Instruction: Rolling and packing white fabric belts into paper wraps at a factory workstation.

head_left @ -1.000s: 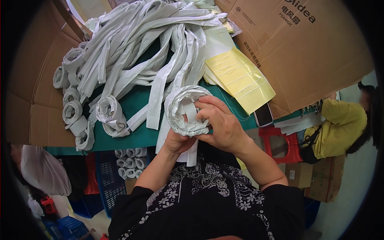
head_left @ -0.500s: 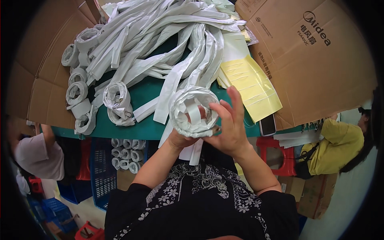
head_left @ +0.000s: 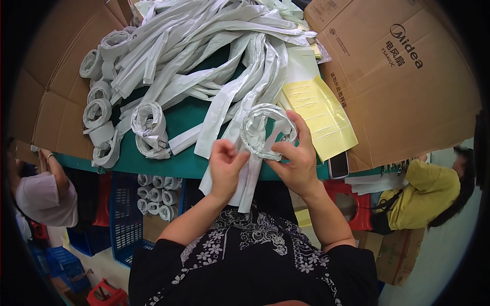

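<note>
Head view looks down on a person at a green desk, winding a long white fabric strap into a coil. The right hand is closed around the half-wound coil, fingers over its far side and thumb on the near rim, holding it above the desk's front edge. The left hand is closed in a pinch on the strap's loose tail, which hangs from the coil past the desk edge toward the lap.

A big heap of loose straps covers the far half of the desk. Finished rolls lie along its left side, and more rolls sit in a blue crate below. A yellow sheet and a dark phone lie to the right, beside a cardboard box.

By my judgement the winding is well on but unfinished: the tail must next be fed round the coil under tension, then secured so the roll stays tight.
</note>
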`<state>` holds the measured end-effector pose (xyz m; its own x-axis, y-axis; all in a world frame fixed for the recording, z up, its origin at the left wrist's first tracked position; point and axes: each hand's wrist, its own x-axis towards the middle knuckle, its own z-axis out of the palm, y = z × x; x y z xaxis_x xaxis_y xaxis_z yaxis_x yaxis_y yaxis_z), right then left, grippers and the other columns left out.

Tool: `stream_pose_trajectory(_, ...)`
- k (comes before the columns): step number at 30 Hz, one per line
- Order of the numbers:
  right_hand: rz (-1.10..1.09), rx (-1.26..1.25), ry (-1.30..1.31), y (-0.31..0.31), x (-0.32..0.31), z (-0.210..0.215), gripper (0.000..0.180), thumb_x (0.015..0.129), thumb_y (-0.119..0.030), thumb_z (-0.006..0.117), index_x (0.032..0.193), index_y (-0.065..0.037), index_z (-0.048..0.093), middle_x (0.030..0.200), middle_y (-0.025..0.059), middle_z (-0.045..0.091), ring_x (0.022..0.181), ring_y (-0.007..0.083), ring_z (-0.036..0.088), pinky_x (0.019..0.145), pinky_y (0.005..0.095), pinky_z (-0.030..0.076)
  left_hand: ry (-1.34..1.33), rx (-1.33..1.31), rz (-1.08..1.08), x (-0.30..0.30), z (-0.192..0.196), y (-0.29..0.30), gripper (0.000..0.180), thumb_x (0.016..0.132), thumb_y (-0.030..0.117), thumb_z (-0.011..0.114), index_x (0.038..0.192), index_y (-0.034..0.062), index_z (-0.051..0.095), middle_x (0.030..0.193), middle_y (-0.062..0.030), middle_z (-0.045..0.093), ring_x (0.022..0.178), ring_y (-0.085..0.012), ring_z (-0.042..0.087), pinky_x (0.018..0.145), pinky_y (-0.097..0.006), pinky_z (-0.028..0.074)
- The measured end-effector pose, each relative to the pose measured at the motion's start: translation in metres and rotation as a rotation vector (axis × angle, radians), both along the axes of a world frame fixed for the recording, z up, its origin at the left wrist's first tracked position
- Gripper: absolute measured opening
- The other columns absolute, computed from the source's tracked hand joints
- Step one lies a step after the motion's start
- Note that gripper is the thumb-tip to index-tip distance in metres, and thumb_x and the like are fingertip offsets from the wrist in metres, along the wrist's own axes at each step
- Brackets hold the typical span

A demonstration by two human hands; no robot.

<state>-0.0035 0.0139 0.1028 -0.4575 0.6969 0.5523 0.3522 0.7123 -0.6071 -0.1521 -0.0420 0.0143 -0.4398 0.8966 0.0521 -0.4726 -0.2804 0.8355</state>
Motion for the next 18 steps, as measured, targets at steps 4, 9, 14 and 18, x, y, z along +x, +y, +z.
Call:
stream_pose_trajectory(4, -0.03, 0.241, -0.161, 0.003, -0.001, -0.004, 0.031, 0.049, -0.002, 0.077, 0.075, -0.006, 0.061, 0.124, 0.0203, 0.042, 0.115, 0.0385, 0.042, 0.093, 0.0418, 0.038, 0.652, 0.014, -0.152, -0.016, 0.065, -0.014, 0.024, 0.077, 0.006, 0.069, 0.099, 0.0023, 0.06, 0.054, 0.0038, 0.049, 0.048, -0.0024, 0.043, 0.045, -0.019, 0.035)
stream_pose_trajectory(9, -0.01, 0.132, -0.142, 0.004, 0.002, 0.0, 0.031, 0.055, -0.005, 0.077, 0.083, -0.004, 0.062, 0.125, 0.0208, 0.041, 0.114, 0.037, 0.044, 0.093, 0.0392, 0.038, 0.498, -0.168, -0.47, -0.023, 0.083, 0.004, 0.011, 0.081, 0.01, 0.066, 0.09, 0.0053, 0.07, 0.059, 0.0002, 0.058, 0.051, -0.0019, 0.05, 0.046, -0.019, 0.039)
stream_pose_trajectory(14, 0.222, -0.483, -0.047, 0.015, 0.017, 0.001, 0.025, 0.066, -0.011, 0.07, 0.089, -0.001, 0.068, 0.125, 0.019, 0.046, 0.108, 0.0273, 0.052, 0.089, 0.0331, 0.041, 1.212, 0.512, -0.276, -0.036, 0.068, 0.018, 0.031, 0.071, 0.005, 0.068, 0.101, 0.014, 0.068, 0.056, -0.0011, 0.053, 0.046, -0.0125, 0.051, 0.043, -0.025, 0.04)
stream_pose_trajectory(18, 0.33, -0.61, -0.19, 0.019, 0.023, -0.005, 0.025, 0.068, -0.011, 0.071, 0.088, 0.001, 0.067, 0.125, 0.0192, 0.048, 0.107, 0.0238, 0.053, 0.085, 0.0296, 0.042, 1.482, 0.755, -0.278, -0.046, 0.062, 0.026, 0.048, 0.064, 0.006, 0.068, 0.11, 0.0181, 0.064, 0.05, 0.0017, 0.039, 0.043, -0.0138, 0.045, 0.041, -0.027, 0.038)
